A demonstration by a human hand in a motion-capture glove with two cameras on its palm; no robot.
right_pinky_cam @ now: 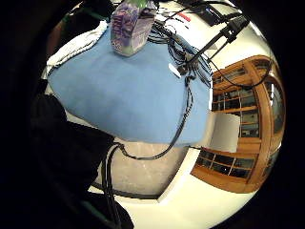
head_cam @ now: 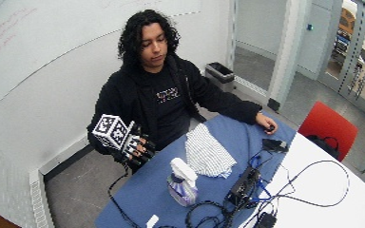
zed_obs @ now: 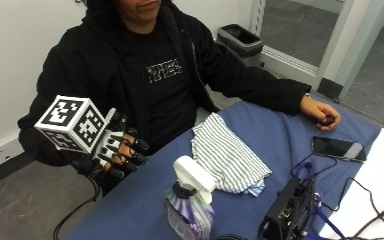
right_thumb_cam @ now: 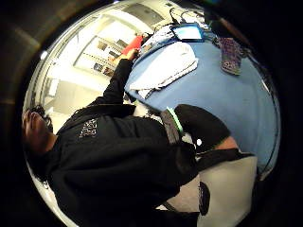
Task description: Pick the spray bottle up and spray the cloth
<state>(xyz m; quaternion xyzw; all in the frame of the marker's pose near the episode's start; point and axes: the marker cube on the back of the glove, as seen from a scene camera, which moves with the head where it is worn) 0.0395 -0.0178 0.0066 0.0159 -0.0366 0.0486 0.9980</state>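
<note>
Even, bright indoor light is filling the room, and daylight is coming through the glass doors (head_cam: 353,52) behind the table. The white tabletop (head_cam: 334,199) is glaring, nearly washing out. Soft shadows are lying under the spray bottle (zed_obs: 191,205) and the striped cloth (zed_obs: 226,155). In both palm views, straight lines are bending hard toward the rim, and the surroundings are falling into black.

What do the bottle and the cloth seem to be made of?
Bottle: seems to be clear plastic with a glossy finish, since purple shows through the body and it catches light; its trigger head is white, opaque and matte, probably plastic too.
Cloth: looks like soft woven fabric, matte, with fine stripes; it lies in folds and creases on the blue table cover.
</note>
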